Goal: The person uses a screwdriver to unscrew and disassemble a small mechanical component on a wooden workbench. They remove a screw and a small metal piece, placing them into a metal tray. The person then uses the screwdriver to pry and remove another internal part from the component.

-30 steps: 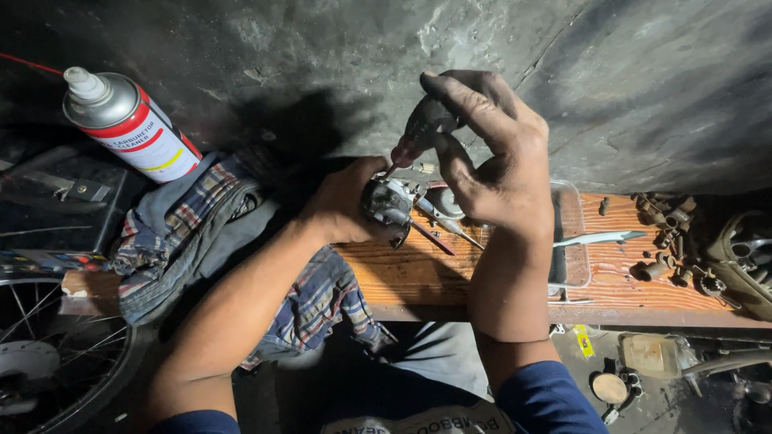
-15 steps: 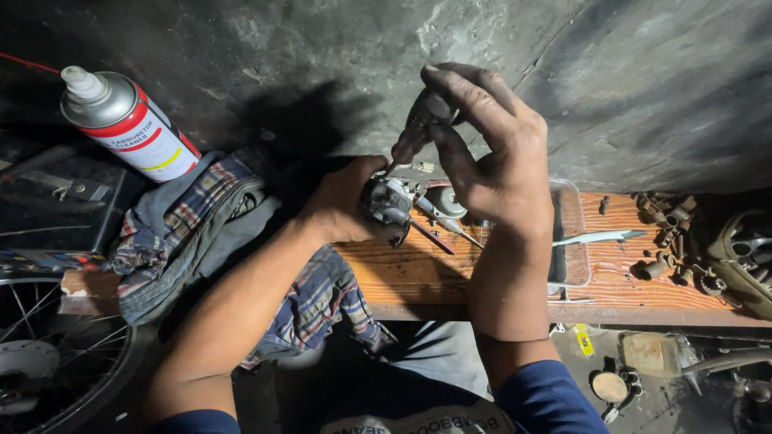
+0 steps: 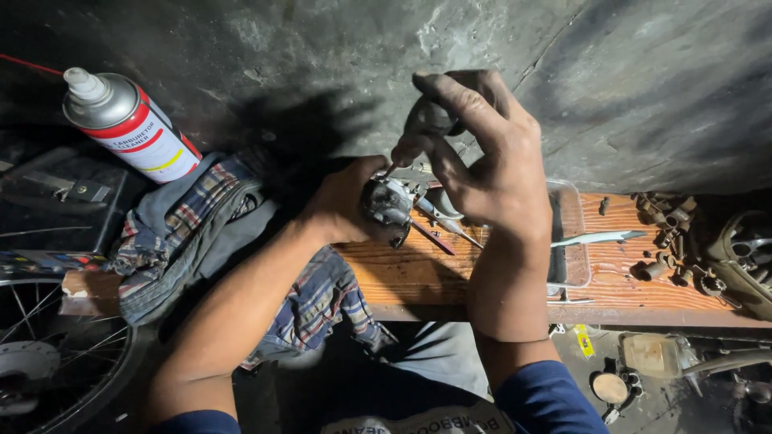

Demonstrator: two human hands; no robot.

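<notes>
Taking the wooden plank (image 3: pixel 498 273) as the landmark and going from its left: a spoked wheel (image 3: pixel 40 362) sits low beyond the plank's left end, and an aerosol spray can (image 3: pixel 133 124) with a red-and-white label lies up and left of it, beside a crumpled plaid cloth (image 3: pixel 193 233) draped over the plank's left end.

Above the plank's left-middle, the left hand (image 3: pixel 342 201) is wrapped around a small metal carburetor part (image 3: pixel 386 202), gripping it just over the wood. The right hand (image 3: pixel 482 157) meets it from above, fingers pinched together on what looks like a thin tool whose tip touches the part's top; what it holds is too hidden to name surely. Since half a second ago the right hand has lifted slightly and its fingers have curled tighter at the same spot, while the left hand keeps the part steady, so the work stays on one point of the part.

Two slim screwdrivers (image 3: pixel 438 229) lie on the plank under the hands. Further right lie a clear plastic tray (image 3: pixel 572 241), then a flat metal blade (image 3: pixel 599 238), then a cluster of small brass fittings (image 3: pixel 667 241) near the plank's right end.
</notes>
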